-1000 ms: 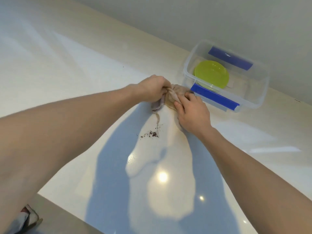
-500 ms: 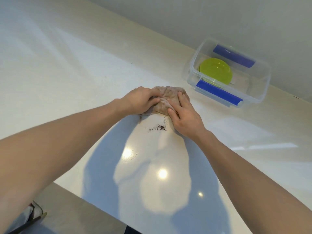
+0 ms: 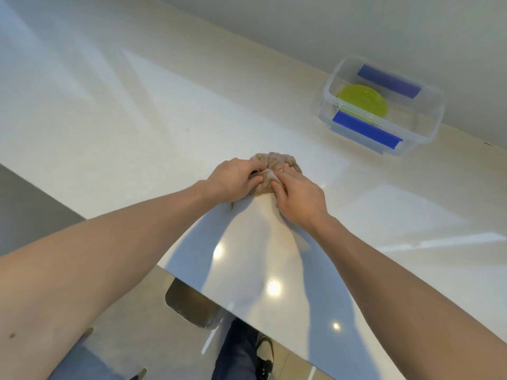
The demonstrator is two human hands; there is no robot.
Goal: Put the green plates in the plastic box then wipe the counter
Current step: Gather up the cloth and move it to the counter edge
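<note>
A bunched beige cloth (image 3: 277, 163) lies on the glossy white counter (image 3: 137, 111). My left hand (image 3: 233, 179) and my right hand (image 3: 299, 197) both press down on it, fingers gripping its folds side by side. The clear plastic box (image 3: 430, 124) with blue clip handles stands at the far right by the wall. Green plates (image 3: 362, 101) lie stacked inside it. No crumbs show on the counter; the spot under the cloth and hands is hidden.
The counter's near edge (image 3: 192, 286) runs diagonally below my arms. Beneath it are the floor, a stool seat (image 3: 189, 305) and my leg and shoe (image 3: 247, 349). A grey wall (image 3: 356, 28) rises behind the box.
Both hands have dragged the cloth toward me, away from the box, over the dark crumbs, which no longer show. The view has tilted down to take in the counter edge and floor.
</note>
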